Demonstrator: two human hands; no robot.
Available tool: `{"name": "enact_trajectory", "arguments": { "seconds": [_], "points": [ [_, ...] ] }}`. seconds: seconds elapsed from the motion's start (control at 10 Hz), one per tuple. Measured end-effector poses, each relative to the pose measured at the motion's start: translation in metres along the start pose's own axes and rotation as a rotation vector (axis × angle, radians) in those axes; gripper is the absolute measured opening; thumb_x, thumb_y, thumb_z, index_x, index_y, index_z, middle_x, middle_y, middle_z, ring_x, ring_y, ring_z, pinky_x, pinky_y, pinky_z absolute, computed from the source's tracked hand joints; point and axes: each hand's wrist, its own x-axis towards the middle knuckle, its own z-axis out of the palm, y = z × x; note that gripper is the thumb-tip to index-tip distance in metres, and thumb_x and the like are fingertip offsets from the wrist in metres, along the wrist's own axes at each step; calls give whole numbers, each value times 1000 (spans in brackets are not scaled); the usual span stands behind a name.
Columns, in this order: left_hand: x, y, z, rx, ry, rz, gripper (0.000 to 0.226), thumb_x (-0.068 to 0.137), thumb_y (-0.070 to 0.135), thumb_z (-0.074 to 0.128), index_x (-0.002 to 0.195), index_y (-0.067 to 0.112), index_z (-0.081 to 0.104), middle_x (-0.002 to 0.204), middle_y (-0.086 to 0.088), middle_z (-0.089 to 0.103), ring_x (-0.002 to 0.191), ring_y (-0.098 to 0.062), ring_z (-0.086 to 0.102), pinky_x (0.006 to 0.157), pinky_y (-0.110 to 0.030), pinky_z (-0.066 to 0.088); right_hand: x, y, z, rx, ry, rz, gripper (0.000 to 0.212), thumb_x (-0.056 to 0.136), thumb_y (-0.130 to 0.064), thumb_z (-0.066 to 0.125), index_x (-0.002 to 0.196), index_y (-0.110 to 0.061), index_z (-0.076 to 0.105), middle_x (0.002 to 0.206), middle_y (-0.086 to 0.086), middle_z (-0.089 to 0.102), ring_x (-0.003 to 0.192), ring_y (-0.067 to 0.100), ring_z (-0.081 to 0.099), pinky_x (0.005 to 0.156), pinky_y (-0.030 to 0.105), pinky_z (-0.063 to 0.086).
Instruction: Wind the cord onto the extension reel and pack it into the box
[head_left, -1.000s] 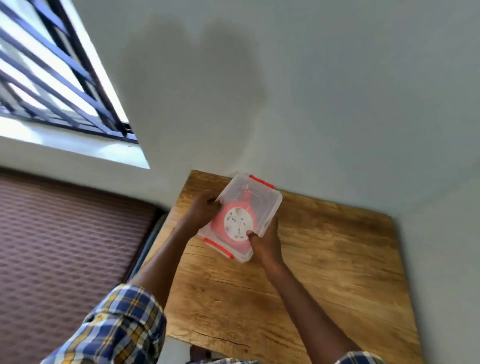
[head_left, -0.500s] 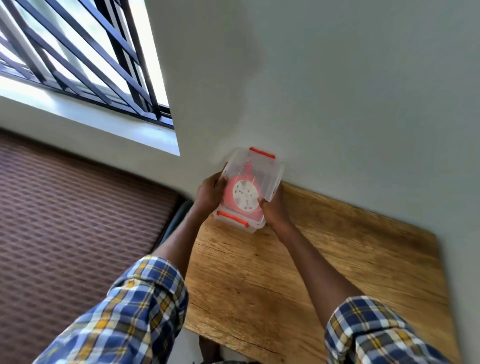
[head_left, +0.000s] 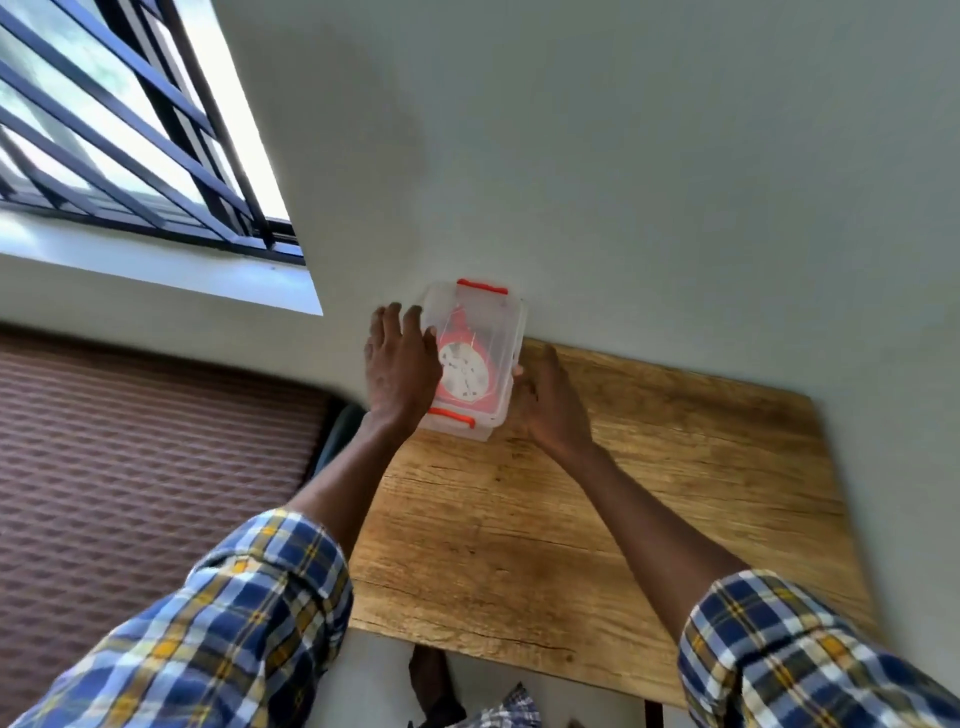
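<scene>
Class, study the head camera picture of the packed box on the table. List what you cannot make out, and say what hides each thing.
- Cord on the extension reel: head view, too small and blurred through the cloudy box lid.
- Left side of the box: covered by the left hand.
- Right hand fingertips: hidden behind the box wall.
- Red latches: whether clipped shut, too small.
- Table far-left corner: behind the box.
</scene>
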Motion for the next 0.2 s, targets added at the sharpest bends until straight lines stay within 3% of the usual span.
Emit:
{"name": "enact_trajectory", "arguments": {
  "seconds": [0.1, 0.2],
  "points": [
    [-28, 46, -3, 11, 23, 180, 43, 103, 18, 60, 144, 3, 57, 157, -24, 49, 152, -43, 37, 118, -59, 39, -24, 19, -32, -358, 83, -87, 63, 107, -47, 41, 159, -14, 26, 158, 16, 42, 138, 38, 47, 104, 54, 46],
    [-63, 104, 3, -42, -6, 315, 47, 103, 21, 63, 148, 6, 56, 164, -21, 44, 156, -38, 33, 120, -59, 35, -47, 39, -75, -475, 187, -108, 64, 107, -49, 38, 161, -18, 21, 168, 12, 26, 151, 35, 30, 111, 58, 38]
  ]
}}
